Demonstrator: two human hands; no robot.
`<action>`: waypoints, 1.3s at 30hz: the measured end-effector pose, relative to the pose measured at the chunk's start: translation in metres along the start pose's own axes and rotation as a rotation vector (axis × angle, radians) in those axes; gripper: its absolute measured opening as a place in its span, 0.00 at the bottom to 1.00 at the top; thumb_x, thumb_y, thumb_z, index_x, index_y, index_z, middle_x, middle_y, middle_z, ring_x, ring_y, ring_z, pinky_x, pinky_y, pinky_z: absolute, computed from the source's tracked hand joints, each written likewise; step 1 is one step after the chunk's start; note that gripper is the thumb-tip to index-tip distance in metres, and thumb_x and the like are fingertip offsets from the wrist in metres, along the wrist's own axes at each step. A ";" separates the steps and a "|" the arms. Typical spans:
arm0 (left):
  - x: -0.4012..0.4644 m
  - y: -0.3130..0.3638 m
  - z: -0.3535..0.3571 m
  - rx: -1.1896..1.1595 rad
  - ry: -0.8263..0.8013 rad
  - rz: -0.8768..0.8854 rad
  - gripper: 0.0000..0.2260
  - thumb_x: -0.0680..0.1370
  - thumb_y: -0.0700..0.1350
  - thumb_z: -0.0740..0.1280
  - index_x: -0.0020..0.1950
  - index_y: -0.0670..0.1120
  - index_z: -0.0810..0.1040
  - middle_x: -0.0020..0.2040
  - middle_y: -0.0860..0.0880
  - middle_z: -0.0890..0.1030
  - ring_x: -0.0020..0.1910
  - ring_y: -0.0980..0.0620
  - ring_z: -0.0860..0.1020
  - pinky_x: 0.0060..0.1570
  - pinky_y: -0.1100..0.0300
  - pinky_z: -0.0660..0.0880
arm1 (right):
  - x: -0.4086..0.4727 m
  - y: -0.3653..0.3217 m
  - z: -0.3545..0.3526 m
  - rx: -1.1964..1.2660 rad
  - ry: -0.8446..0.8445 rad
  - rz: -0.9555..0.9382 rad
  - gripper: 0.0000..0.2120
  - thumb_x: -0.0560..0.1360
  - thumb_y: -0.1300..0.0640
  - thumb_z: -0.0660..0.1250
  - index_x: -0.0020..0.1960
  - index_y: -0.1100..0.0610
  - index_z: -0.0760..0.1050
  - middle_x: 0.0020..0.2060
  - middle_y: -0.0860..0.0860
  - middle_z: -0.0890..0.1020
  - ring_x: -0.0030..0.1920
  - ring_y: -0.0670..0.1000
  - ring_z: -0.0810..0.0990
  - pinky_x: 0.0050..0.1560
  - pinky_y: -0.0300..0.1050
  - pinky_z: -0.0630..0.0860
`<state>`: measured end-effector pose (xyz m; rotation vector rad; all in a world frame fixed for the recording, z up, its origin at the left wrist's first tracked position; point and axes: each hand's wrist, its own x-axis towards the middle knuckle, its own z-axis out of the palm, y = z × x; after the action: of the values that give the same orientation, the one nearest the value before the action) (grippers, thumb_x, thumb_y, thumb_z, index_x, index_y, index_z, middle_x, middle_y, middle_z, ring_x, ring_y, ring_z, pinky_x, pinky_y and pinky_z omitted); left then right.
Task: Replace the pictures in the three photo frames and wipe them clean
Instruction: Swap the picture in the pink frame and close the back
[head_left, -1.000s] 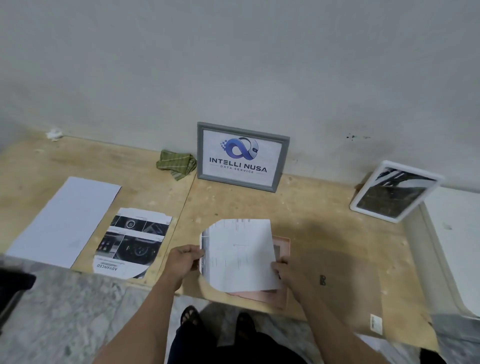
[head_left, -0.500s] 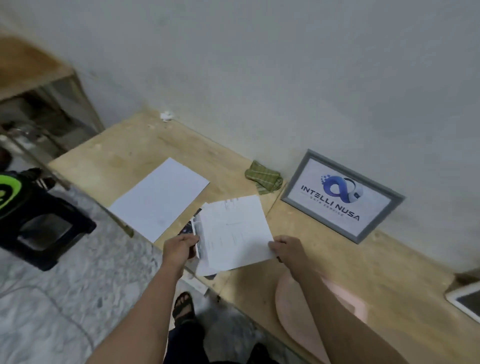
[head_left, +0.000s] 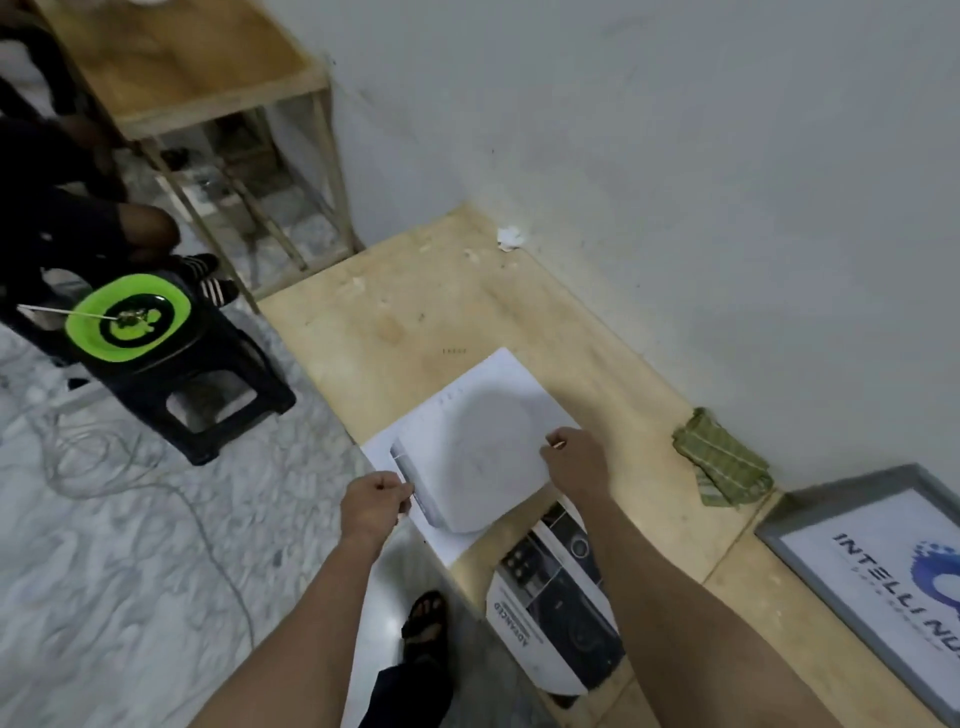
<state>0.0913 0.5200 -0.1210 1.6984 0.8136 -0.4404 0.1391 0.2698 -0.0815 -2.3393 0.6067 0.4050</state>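
Both my hands hold a white sheet of paper (head_left: 478, 452), its blank back up, over another white sheet (head_left: 441, 540) lying on the low plywood platform (head_left: 415, 322). My left hand (head_left: 376, 501) pinches the near left edge, my right hand (head_left: 576, 462) the right edge. A printed picture (head_left: 550, 597) with dark photos lies just below my right forearm at the platform's edge. The grey photo frame (head_left: 862, 566) with the blue logo picture leans on the wall at the far right. A folded green cloth (head_left: 719, 457) lies by the wall.
A black plastic stool (head_left: 208, 384) with a green plate (head_left: 130, 319) stands on the marble floor to the left, with cables beside it. Another person's legs (head_left: 104, 228) and a wooden table frame (head_left: 218, 93) are at the upper left. My sandalled foot (head_left: 426, 618) is below.
My view swung left; the pink and white frames left the view. Both hands carried the white sheet left, away from the pink frame, to above the blank sheet.
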 end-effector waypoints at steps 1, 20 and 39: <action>0.004 0.000 0.000 0.040 -0.006 -0.003 0.19 0.74 0.35 0.71 0.24 0.47 0.76 0.28 0.45 0.78 0.33 0.47 0.75 0.37 0.56 0.70 | 0.005 -0.003 0.002 -0.020 0.003 0.009 0.09 0.74 0.62 0.64 0.51 0.64 0.79 0.48 0.57 0.81 0.48 0.58 0.79 0.49 0.50 0.75; -0.091 -0.066 0.052 0.271 -0.191 -0.206 0.14 0.72 0.53 0.73 0.36 0.43 0.79 0.32 0.48 0.83 0.27 0.49 0.78 0.31 0.60 0.73 | -0.033 0.111 -0.034 -0.387 -0.115 0.033 0.17 0.73 0.55 0.63 0.61 0.56 0.72 0.58 0.55 0.75 0.56 0.57 0.75 0.54 0.48 0.74; -0.148 -0.088 0.116 0.207 0.053 -0.245 0.16 0.68 0.52 0.78 0.44 0.42 0.80 0.39 0.45 0.82 0.37 0.45 0.81 0.35 0.58 0.74 | -0.098 0.191 -0.063 -0.252 -0.293 0.016 0.24 0.73 0.52 0.65 0.67 0.54 0.68 0.62 0.56 0.70 0.60 0.56 0.73 0.55 0.46 0.73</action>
<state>-0.0592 0.3773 -0.1170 1.8130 1.0506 -0.6680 -0.0362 0.1312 -0.0951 -2.4450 0.4545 0.8572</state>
